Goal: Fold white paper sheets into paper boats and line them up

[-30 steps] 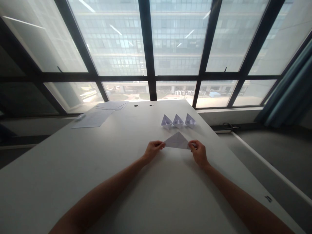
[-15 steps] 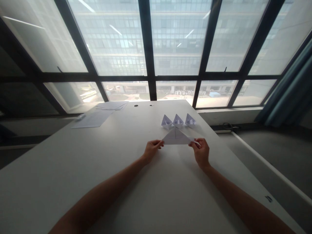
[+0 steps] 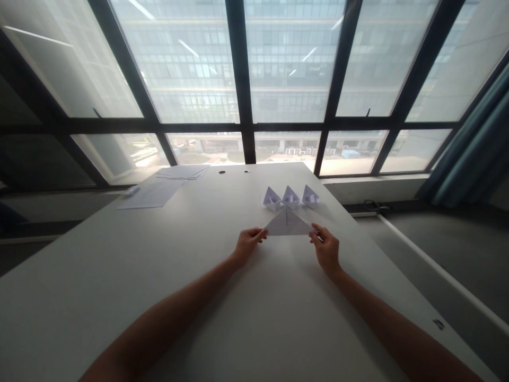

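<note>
A white sheet of paper folded into a wide triangle is held just above the table, its peak pointing away from me. My left hand pinches its left corner between thumb and fingers. At the opposite corner, my right hand has its thumb and fingers closed on the paper. Right behind the triangle stand three folded paper boats in a row: a left one, a middle one and a right one. The triangle's peak overlaps the front of the boats in view.
The white table reaches toward the windows. Paper sheets lie at its far left, with more sheets behind them. A round dark hole is near the far edge. A small dark mark sits near the right edge.
My right hand has shifted slightly left, and its fingers have moved at the triangle's right corner. My left hand and the boats stay put.
</note>
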`<state>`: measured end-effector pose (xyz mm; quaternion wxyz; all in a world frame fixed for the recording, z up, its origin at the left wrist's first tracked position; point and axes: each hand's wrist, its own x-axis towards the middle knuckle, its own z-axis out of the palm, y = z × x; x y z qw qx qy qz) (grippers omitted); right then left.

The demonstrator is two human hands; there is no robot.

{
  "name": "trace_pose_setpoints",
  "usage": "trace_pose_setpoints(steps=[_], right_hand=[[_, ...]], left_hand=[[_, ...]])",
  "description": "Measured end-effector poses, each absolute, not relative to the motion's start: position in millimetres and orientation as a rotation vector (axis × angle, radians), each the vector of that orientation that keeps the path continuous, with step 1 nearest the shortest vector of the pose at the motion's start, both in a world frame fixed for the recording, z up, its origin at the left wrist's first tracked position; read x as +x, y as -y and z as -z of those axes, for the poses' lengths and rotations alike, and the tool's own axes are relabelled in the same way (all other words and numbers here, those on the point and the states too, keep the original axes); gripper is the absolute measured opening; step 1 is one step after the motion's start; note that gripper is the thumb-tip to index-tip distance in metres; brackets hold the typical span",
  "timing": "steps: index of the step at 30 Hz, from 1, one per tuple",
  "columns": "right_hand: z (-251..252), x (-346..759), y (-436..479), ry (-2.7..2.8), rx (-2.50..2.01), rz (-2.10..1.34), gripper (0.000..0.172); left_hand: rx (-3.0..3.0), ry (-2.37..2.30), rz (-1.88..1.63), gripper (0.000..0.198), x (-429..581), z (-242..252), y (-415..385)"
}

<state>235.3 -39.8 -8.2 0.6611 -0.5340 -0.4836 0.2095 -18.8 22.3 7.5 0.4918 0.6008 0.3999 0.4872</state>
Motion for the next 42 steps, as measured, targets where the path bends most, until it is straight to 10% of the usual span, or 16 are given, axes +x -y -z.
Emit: trace_pose_setpoints(steps=[28,42], right_hand=[[13,248,32,1.159,-1.302,-0.401,0.035],[14,252,34,1.558,-1.870,-0.137,0.019]], left_hand=[[1.702,-0.889,-1.066,0.062,-18,-9,-18],[2.379,-0.973,-0.690,0.028,-14,-3,-12]])
